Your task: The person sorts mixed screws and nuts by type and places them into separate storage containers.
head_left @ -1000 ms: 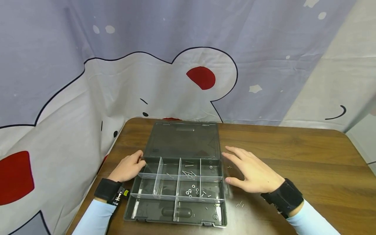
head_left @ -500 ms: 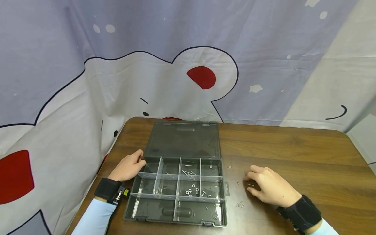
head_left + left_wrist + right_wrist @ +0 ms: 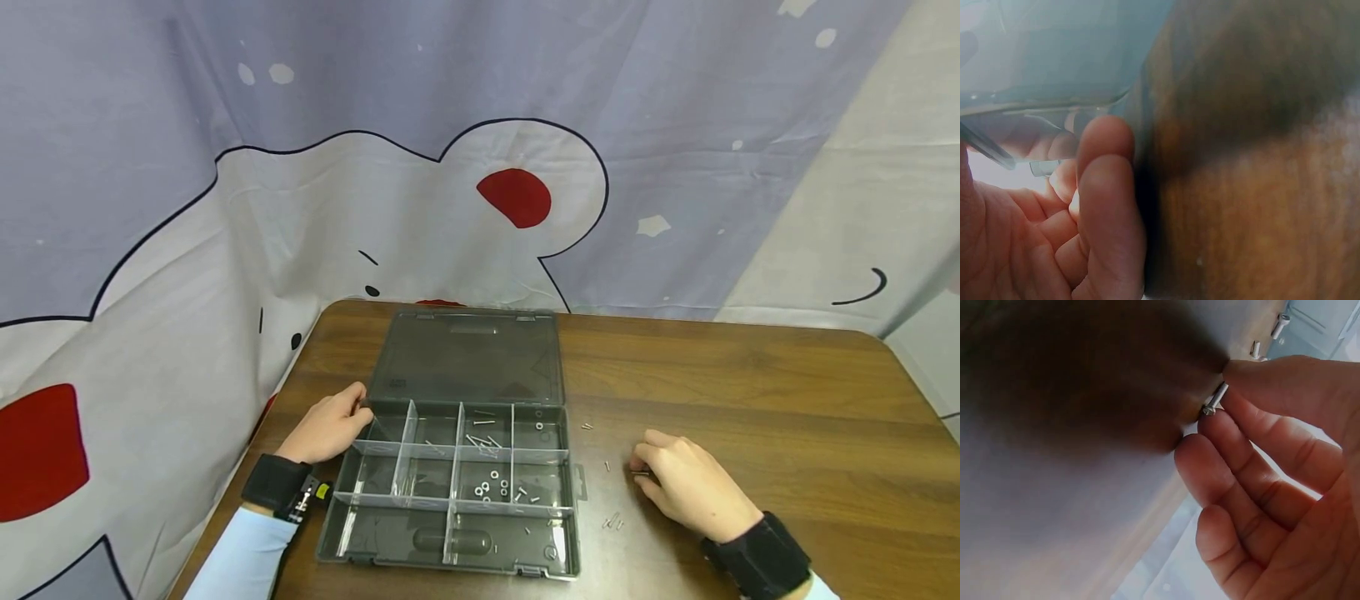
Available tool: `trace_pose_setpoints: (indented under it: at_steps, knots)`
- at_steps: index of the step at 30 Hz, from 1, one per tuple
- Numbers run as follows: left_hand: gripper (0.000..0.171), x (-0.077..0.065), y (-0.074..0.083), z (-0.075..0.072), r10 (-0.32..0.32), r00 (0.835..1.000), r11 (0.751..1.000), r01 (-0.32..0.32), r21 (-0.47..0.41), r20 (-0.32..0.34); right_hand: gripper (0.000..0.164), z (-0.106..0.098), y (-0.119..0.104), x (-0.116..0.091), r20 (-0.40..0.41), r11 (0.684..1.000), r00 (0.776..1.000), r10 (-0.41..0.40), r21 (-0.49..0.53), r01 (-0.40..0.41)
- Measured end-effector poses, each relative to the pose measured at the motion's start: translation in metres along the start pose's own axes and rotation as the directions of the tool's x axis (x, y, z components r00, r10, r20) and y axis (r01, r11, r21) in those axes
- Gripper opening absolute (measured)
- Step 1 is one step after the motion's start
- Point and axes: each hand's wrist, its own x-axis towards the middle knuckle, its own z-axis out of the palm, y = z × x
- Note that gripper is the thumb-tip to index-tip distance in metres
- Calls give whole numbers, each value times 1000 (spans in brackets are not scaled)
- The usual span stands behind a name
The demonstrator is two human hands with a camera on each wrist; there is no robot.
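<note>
A grey see-through organizer box (image 3: 397, 533) lies open on the table, its lid (image 3: 465, 358) laid back behind it. My left hand (image 3: 326, 425) holds the box's left edge, and in the left wrist view some fingers (image 3: 1107, 187) are against its wall. Right of the box, my right hand (image 3: 693, 483) is low over the table with its fingers curled. The right wrist view has a small silver screw (image 3: 1216, 400) between its thumb and fingertips, head end showing. Silver screws (image 3: 483, 442) and nuts (image 3: 483, 487) lie in separate compartments of the box.
Loose screws lie on the wooden table (image 3: 787, 400) between box and right hand: a near group (image 3: 612, 522), a far pair (image 3: 587, 427) and a single one (image 3: 607, 467). A clear hang tab (image 3: 580, 482) juts from the box's right side. A printed curtain (image 3: 675, 167) hangs behind.
My right hand has moved from beside the box's right edge to the right and down to the table, its fingers closing in around a screw. My left hand has stayed put.
</note>
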Motion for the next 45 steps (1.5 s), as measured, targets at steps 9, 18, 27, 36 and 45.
trace_pose_setpoints:
  at_steps: [9, 18, 27, 36, 45]
  knots:
    - [12, 0, 0, 1, 2, 1000, 1000, -2, 0, 12, 37, 6, 1, 2, -64, 998, 998, -19, -57, 15]
    - [13, 0, -1, 1, 2, 1000, 1000, -2, 1, 11, 36, 7, 1, 2, -34, 1000, 999, -22, -17, 22]
    - [13, 0, -1, 3, -4, 1000, 1000, 4, -7, 18, 34, -4, -10, 12, -76, 990, 997, -16, 139, 27]
    - [12, 0, -3, 3, -10, 1000, 1000, 10, -7, 19, 29, -26, -46, 60, -186, 958, 965, -185, 186, 219]
    - [13, -1, -2, 1, -6, 1000, 1000, 6, -8, 18, 24, -38, -91, 111, -157, 903, 935, -319, 249, 350]
